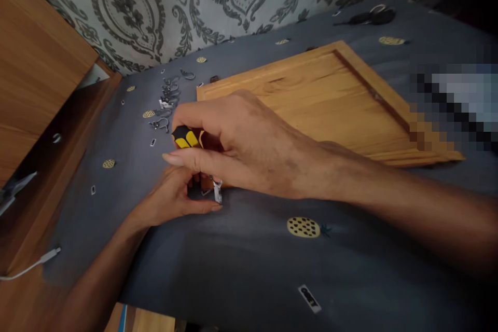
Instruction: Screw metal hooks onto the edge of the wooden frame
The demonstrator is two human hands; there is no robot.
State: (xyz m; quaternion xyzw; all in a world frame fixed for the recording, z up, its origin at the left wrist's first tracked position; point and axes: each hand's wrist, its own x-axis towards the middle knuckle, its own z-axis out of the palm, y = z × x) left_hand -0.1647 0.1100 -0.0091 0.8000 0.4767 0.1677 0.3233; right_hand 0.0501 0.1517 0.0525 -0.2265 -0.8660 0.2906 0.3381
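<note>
My right hand [249,140] is closed around the black-and-yellow handle of what looks like a screwdriver [187,138]. Its shaft and tip are hidden by the hands. Just below, my left hand [175,194] pinches a small shiny metal piece [218,192], with the thumb under it and the other fingers mostly out of sight. Both hands meet at the near left corner of a framed wooden panel [311,98] lying on the dark cloth. Farther left, several small metal hook-like pieces [169,94] lie in a loose row.
The grey-blue cloth [241,259] has printed pineapples. A dark object with a ring [373,14] lies at the back right. On the left stand a wooden cabinet [39,57] and a white cable [49,256]. Patterned fabric [218,0] closes off the back. Something blurred sits at right.
</note>
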